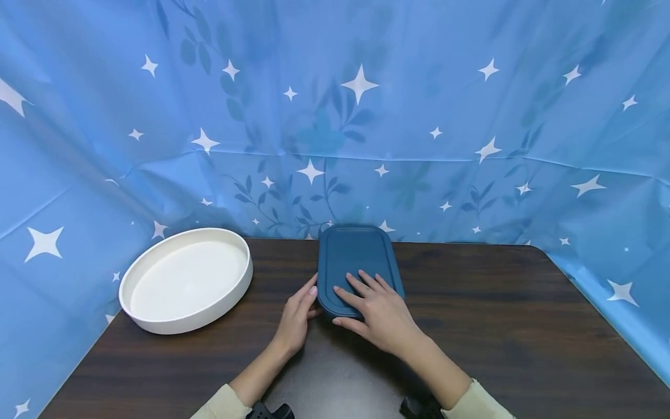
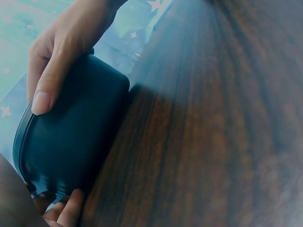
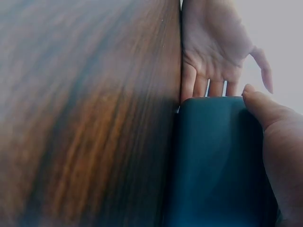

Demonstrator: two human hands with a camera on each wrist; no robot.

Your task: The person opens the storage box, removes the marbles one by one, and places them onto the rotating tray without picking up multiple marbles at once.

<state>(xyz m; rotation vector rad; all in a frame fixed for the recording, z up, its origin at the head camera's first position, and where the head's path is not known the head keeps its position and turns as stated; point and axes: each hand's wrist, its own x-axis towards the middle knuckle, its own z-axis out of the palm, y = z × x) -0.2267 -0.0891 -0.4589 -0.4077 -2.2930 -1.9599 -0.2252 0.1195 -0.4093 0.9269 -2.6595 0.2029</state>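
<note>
A dark blue rectangular container with a rounded lid (image 1: 356, 250) sits on the dark wooden table near its back edge. Flat on the near part of that lid rests my right hand (image 1: 384, 319), fingers spread and the thumb along the near rim. My left hand (image 1: 294, 323) touches the container's left side with its fingers extended; in the right wrist view its palm (image 3: 213, 40) faces the container and the fingertips are hidden behind it. From the left wrist view, the right thumb (image 2: 45, 94) lies over the rim. The container's contents are hidden.
A round, shallow white tray (image 1: 235, 291) with a raised rim stands to the left on the table (image 1: 497, 326). Behind the table hangs a blue curtain (image 1: 419, 105) with white stars and leaf prints.
</note>
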